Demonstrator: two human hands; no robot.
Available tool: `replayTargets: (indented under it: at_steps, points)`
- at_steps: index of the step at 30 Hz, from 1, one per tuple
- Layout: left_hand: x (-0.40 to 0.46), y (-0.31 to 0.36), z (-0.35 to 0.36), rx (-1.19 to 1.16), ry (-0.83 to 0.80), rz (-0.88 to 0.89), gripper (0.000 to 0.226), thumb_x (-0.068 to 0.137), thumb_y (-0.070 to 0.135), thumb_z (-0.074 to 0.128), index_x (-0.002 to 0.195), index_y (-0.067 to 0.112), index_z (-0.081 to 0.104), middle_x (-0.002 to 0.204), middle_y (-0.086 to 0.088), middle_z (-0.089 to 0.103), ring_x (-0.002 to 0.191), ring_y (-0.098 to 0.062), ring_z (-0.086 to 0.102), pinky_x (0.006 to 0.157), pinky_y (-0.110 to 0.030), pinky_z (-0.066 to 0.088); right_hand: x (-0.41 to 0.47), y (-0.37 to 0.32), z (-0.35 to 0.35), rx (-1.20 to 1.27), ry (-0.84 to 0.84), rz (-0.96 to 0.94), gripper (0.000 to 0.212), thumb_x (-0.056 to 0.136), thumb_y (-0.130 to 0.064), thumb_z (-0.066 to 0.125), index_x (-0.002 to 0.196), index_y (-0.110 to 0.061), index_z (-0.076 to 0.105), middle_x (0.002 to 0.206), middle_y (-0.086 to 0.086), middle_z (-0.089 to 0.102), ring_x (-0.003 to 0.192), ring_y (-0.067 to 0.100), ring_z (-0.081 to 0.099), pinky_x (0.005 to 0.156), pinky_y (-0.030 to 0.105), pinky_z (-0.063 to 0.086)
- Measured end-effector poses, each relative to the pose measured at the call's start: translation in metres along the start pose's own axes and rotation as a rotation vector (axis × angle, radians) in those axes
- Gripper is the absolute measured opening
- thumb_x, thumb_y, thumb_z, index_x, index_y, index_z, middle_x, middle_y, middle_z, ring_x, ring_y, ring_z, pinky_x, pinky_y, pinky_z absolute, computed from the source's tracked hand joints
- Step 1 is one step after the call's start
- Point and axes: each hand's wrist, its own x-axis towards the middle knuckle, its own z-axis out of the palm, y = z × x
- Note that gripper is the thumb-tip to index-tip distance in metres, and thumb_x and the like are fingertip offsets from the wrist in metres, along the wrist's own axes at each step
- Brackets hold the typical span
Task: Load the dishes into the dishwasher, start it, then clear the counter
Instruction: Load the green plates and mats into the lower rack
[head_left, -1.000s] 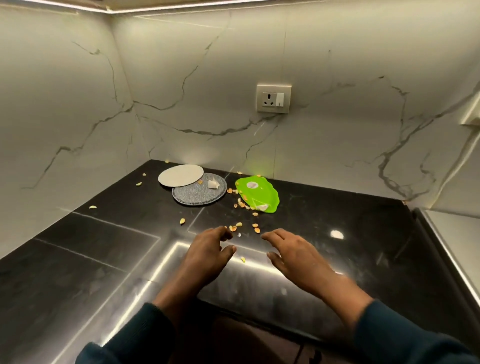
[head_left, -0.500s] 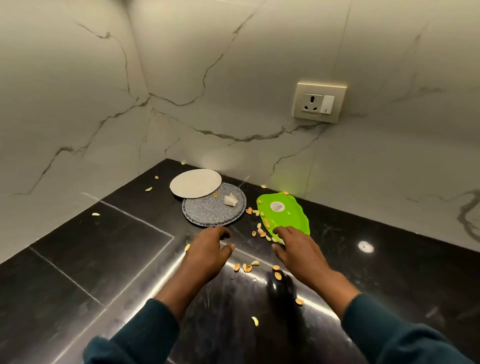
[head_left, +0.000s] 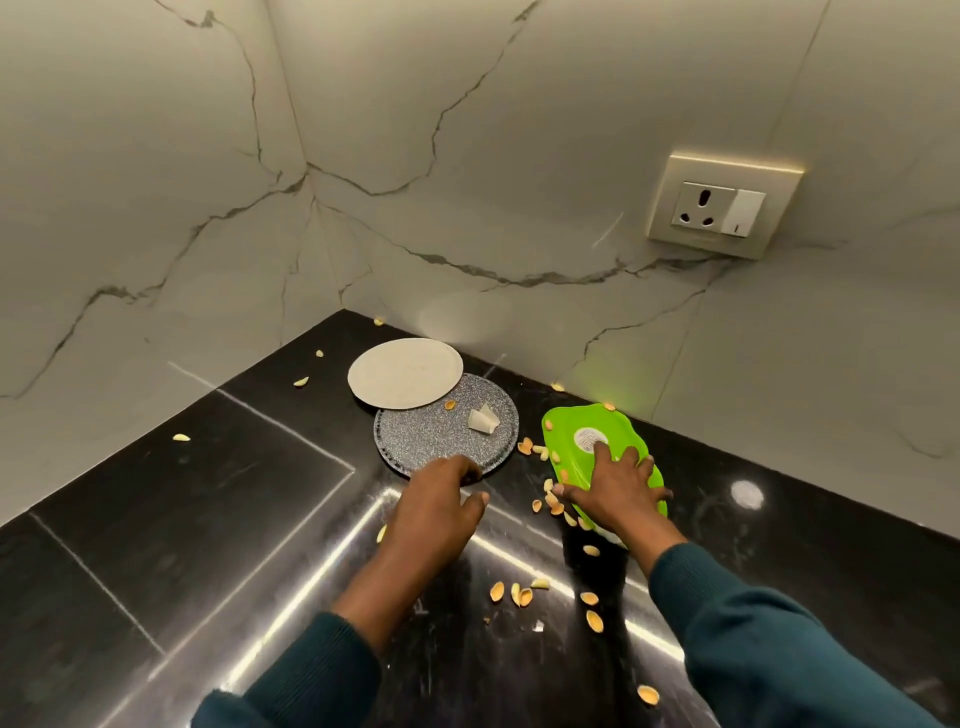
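While the right hand (head_left: 610, 491) lies spread on the green dish (head_left: 582, 423) and the left hand (head_left: 441, 501) curls empty near the grey plate (head_left: 415, 439), lifting level should avoid spilling shells (head_left: 540, 449) onto the bench (head_left: 208, 519).

1. Two arms reach into view from the bottom edge, each covered by a long dark teal knit sleeve.
2. The left dark teal knit sleeve (head_left: 291, 680) ends in a ribbed cuff at the wrist, with fine vertical ribbing visible in the fabric.
3. The right dark teal knit sleeve (head_left: 769, 639) has the same colour and soft, slightly fuzzy weave, and its cuff also stops at the wrist.
4. The bare left hand (head_left: 431, 514) has no ring, watch, or glove visible.
5. The bare right hand (head_left: 613, 493) is likewise unadorned, its short fingernails visible on the fingertips.
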Motion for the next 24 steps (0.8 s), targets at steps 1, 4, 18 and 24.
replayTargets:
  at_steps: [1, 4, 18, 24]
  points:
    - [0.006, -0.003, 0.003, -0.011, -0.005, -0.007, 0.029, 0.091, 0.027, 0.060, 0.118, 0.018, 0.059, 0.117, 0.002, 0.061, 0.101, -0.012, 0.057, 0.083, -0.023, 0.042, 0.005, -0.002, 0.003, -0.020, -0.036, -0.007, 0.100, 0.076, -0.070, 0.062, 0.150, -0.023, 0.013, 0.152, 0.025, 0.009, 0.141, 0.051, 0.005, 0.102, 0.073, 0.024]
    - [0.015, -0.009, 0.010, -0.028, -0.010, -0.025, 0.028, 0.091, 0.027, 0.059, 0.118, 0.018, 0.059, 0.117, 0.002, 0.061, 0.101, -0.013, 0.057, 0.083, -0.024, 0.043, 0.009, -0.004, 0.009, -0.090, -0.004, -0.030, 0.098, 0.075, -0.071, 0.062, 0.148, -0.026, 0.015, 0.147, 0.023, 0.014, 0.136, 0.050, 0.015, 0.098, 0.069, 0.035]
    - [0.047, -0.014, 0.037, -0.121, -0.028, 0.018, 0.023, 0.094, 0.024, 0.055, 0.114, 0.016, 0.060, 0.113, 0.000, 0.062, 0.102, -0.016, 0.057, 0.081, -0.025, 0.039, 0.041, -0.028, 0.005, -0.108, -0.026, 0.037, 0.101, 0.073, -0.055, 0.075, 0.145, -0.011, 0.020, 0.146, 0.028, 0.016, 0.135, 0.054, 0.018, 0.100, 0.071, 0.033]
    - [0.060, -0.020, 0.043, -0.120, -0.038, 0.019, 0.023, 0.094, 0.026, 0.054, 0.115, 0.018, 0.059, 0.113, 0.002, 0.061, 0.100, -0.015, 0.056, 0.077, -0.024, 0.036, 0.041, -0.024, 0.013, -0.330, 0.030, -0.098, 0.098, 0.083, -0.054, 0.060, 0.149, -0.003, 0.009, 0.148, 0.040, 0.014, 0.133, 0.061, 0.019, 0.099, 0.069, 0.033]
